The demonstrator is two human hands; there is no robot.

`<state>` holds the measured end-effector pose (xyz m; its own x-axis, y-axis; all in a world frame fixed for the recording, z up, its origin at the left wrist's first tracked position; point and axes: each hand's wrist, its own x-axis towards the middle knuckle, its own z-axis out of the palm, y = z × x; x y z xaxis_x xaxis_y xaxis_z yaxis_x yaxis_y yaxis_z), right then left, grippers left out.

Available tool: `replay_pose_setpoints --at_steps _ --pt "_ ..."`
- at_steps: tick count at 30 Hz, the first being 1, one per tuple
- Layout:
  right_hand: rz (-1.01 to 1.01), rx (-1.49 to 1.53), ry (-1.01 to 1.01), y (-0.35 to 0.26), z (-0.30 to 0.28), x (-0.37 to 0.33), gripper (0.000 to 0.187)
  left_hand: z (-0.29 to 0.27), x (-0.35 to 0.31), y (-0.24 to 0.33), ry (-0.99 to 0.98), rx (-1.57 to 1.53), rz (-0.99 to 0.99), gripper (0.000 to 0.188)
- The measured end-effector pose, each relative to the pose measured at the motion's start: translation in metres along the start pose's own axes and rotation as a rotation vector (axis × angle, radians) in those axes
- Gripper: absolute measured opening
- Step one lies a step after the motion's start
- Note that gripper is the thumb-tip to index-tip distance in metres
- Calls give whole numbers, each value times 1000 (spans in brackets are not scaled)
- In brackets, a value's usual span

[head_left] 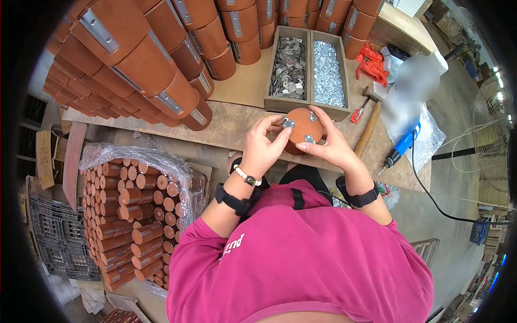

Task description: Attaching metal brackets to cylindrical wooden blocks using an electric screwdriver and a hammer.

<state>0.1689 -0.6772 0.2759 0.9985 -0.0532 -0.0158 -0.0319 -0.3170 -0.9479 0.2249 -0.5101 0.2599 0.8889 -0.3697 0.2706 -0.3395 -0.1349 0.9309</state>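
A reddish-brown cylinder (pixel 302 125) stands end-up at the edge of the workbench in front of me, with three small silver metal tabs at its rim. My left hand (pixel 265 141) pinches the tab on the left (pixel 289 123) between thumb and fingers. Around the right side of the cylinder curves my right hand (pixel 335 144), its thumb beside the lower tab (pixel 309 139) and a finger near the upper tab (pixel 313 116). The cylinder's lower side is mostly hidden.
A wooden two-part box (pixel 311 70) holds grey metal plates and shiny small hardware. Stacked brown cylinders (pixel 153 70) rise at left. Rightward lie a hammer (pixel 368 129), a red screwdriver (pixel 360 110) and a corded blue power driver (pixel 403 146). A plastic-wrapped crate of cylinders (pixel 134 215) stands below.
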Motion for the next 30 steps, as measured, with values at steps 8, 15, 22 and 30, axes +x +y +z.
replay_pose_setpoints --at_steps 8,15,22,30 --pt "-35 -80 -7 1 -2 0 83 7 6 4 3 -144 -217 15" --pt "-88 -109 -3 8 -2 14 84 6 15 -5 35 -144 -205 16" --pt "-209 -190 26 1 -7 5 92 6 15 14 96 194 287 29" --pt "-191 79 254 -19 -42 -3 67 16 12 43 -302 730 487 59"
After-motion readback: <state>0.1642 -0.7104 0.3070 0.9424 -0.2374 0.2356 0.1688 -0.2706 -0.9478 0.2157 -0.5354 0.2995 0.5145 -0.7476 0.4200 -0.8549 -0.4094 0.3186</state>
